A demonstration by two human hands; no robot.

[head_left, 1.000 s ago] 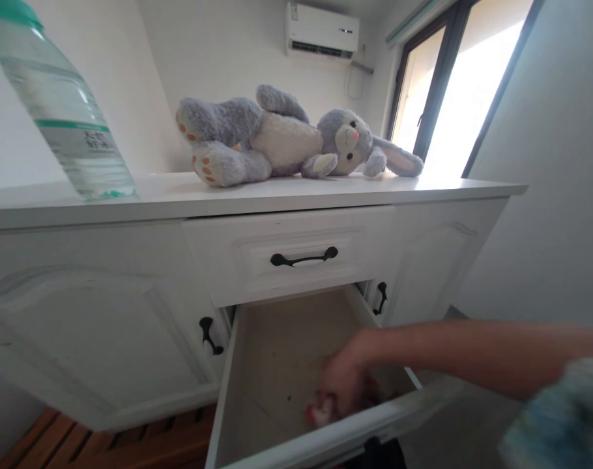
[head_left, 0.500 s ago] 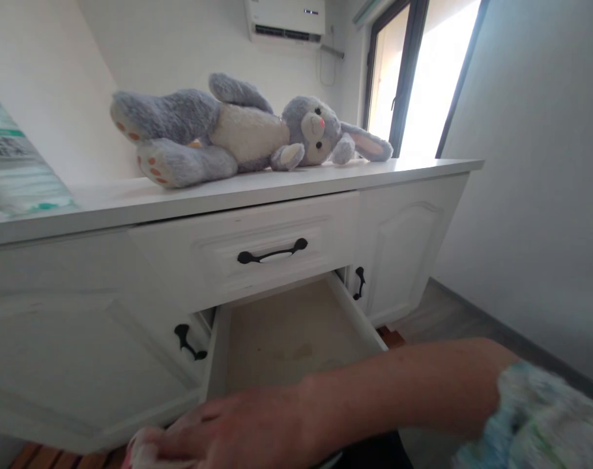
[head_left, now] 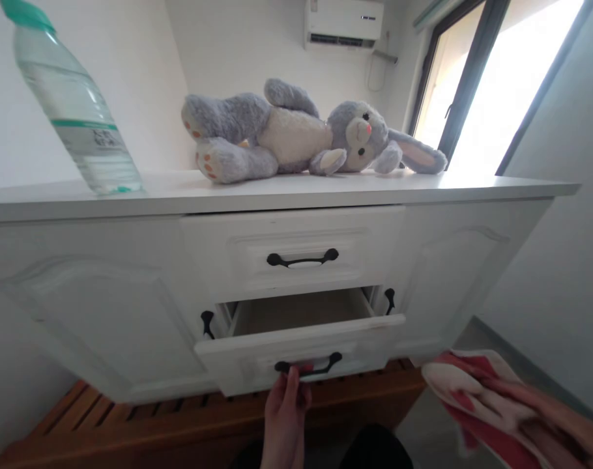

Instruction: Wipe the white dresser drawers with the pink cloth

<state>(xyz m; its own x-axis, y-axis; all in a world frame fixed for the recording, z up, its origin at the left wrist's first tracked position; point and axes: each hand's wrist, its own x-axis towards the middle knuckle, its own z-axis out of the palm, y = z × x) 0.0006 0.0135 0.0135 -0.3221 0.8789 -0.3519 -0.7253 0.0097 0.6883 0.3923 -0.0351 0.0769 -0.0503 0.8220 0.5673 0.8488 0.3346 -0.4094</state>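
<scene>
My left hand [head_left: 283, 412] reaches up from the bottom middle, its fingers curled onto the black handle [head_left: 326, 362] of the lower drawer [head_left: 247, 357] of a white cabinet. That drawer stands out only a little, and its pale inside shows as a narrow strip. At the lower right my right hand [head_left: 565, 430] is closed on a red and white cloth [head_left: 467, 391], held away from the cabinet. The upper drawer [head_left: 296, 234] with its own black handle is closed.
On the cabinet top [head_left: 399, 189] a grey and white plush rabbit [head_left: 296, 133] lies on its side, and a water bottle [head_left: 76, 111] with a green cap stands at the left. A wooden slatted base [head_left: 130, 423] runs beneath. A window [head_left: 496, 78] and an air conditioner [head_left: 343, 23] are behind.
My right hand came out of the wide-open lower drawer with the cloth and moved off to the right. My left hand came onto the handle, and the drawer is now nearly closed.
</scene>
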